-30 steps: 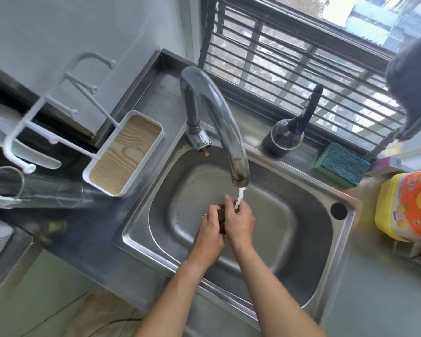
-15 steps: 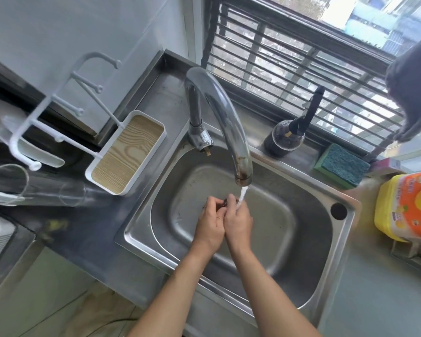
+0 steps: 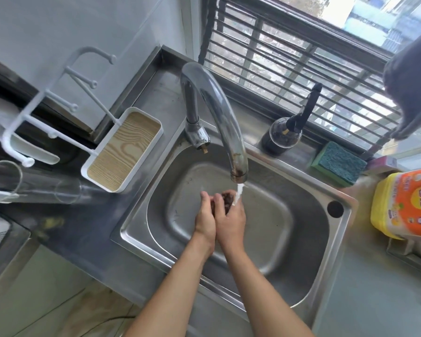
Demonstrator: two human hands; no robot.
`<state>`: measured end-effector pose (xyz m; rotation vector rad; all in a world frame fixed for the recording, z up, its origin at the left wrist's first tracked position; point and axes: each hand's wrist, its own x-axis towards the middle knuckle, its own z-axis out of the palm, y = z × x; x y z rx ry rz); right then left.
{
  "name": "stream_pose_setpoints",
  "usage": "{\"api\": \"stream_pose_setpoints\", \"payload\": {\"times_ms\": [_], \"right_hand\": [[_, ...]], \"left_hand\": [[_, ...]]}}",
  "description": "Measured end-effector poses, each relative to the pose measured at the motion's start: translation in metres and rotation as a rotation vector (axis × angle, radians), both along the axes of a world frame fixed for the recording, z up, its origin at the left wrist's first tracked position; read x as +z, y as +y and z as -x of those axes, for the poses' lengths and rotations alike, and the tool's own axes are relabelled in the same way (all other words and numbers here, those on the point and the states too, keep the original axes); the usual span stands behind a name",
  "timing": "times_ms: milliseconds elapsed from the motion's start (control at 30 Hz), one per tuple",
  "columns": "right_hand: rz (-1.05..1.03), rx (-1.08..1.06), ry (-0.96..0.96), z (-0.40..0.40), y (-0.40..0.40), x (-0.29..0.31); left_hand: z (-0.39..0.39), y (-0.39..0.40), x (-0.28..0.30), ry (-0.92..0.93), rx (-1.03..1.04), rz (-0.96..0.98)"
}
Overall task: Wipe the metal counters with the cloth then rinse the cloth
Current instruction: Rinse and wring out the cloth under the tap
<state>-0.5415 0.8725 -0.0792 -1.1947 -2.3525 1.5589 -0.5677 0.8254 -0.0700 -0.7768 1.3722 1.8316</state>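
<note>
Both hands have crept up toward the spout since a second ago, and the dark wad between them now shows at the fingertips instead of being buried in the palms. Going left to right: a white rack with a wood-grain tray (image 3: pixel 123 152) stands on the counter (image 3: pixel 83 229) off the sink's left rim, then the sink (image 3: pixel 301 239) itself, then the faucet (image 3: pixel 219 113) arching from its back-left corner and pouring a thin stream. Over the middle of the basin, the left hand (image 3: pixel 204 220) and right hand (image 3: pixel 230 222) are pressed together, fingers curled and pinching the cloth (image 3: pixel 226 201), which sits right at the water. A green sponge (image 3: pixel 338 162) lies on the back-right ledge. Wiping looks done, as far as I can judge; we're mid-rinse, with wringing out and shutting off the water left.
</note>
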Motion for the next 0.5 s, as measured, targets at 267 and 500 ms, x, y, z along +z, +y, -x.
{"api": "stream_pose_setpoints", "payload": {"times_ms": [267, 500], "right_hand": [[0.112, -0.181, -0.399, 0.023, 0.037, -0.001], [0.012, -0.114, -0.194, 0.003, 0.045, -0.006]], "left_hand": [[-0.001, -0.007, -0.007, 0.281, -0.147, 0.218], [0.006, -0.008, -0.009, 0.195, -0.105, 0.332]]}}
